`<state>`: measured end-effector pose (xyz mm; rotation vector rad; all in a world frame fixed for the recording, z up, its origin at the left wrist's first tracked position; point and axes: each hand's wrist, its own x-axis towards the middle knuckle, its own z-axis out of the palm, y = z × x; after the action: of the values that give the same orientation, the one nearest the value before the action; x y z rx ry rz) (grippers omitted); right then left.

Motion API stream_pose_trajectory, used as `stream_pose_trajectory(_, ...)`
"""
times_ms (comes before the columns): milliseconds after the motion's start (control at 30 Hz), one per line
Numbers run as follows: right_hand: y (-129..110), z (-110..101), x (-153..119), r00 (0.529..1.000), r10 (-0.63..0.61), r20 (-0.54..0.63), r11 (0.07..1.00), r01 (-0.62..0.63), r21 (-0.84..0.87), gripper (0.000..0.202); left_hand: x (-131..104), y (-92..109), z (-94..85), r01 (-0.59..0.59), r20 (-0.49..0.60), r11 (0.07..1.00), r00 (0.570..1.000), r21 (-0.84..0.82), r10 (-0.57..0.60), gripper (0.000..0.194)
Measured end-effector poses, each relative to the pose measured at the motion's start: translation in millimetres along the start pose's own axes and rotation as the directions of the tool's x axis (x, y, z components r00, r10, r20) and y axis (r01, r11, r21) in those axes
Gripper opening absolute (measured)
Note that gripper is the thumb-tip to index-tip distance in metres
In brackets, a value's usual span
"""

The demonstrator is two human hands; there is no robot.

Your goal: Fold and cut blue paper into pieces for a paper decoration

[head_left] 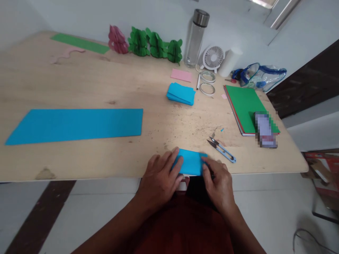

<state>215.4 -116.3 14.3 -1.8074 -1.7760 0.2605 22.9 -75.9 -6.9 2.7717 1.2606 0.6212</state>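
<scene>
A folded piece of blue paper (191,162) lies at the table's front edge, between my two hands. My left hand (163,173) rests on its left end, with the thumb and fingers closed on the paper. At the right end, my right hand (218,180) pinches the paper between thumb and fingertips. Light blue thread snips (224,152) lie just beyond my right hand, their blades apart. Farther back sits a small stack of blue paper pieces (181,94). A long blue paper strip (87,124) lies flat on the left.
The wooden table (106,84) also holds pink paper (181,75), tape rolls (207,89), a bottle (196,38), a small fan (213,58) and green paper shapes (156,45). On the right, a phone (265,129) overlaps a green pad (245,106). A clear pouch (265,77) is behind.
</scene>
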Motion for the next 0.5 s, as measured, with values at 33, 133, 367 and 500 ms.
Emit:
stream_pose_trajectory(33, -0.2, 0.2, 0.1, 1.0, -0.002, -0.003, 1.0, 0.002, -0.013, 0.028, -0.3, -0.2, 0.3, -0.001, 0.0, 1.0, 1.0, 0.001, 0.001, 0.036)
stream_pose_trajectory(133, -1.4, 0.6, 1.2, 1.0, -0.01, -0.015, 0.999, 0.01, -0.052, 0.029, -0.7, -0.7, 1.0, -0.006, -0.005, 1.0, 1.0, 0.01, 0.006, 0.038)
stream_pose_trajectory(367, -1.6, 1.2, 3.2, 0.999, -0.033, -0.025, 0.995, 0.031, -0.095, 0.029, -0.4, -0.7, 1.0, -0.027, 0.003, 0.999, 1.0, 0.038, 0.026, 0.04)
stream_pose_trajectory(500, -1.4, 0.7, 3.8, 0.999, -0.036, -0.009, 0.993, 0.034, -0.113, 0.028, -0.8, -1.1, 1.3, -0.045, 0.015, 0.998, 0.999, 0.051, 0.044, 0.043)
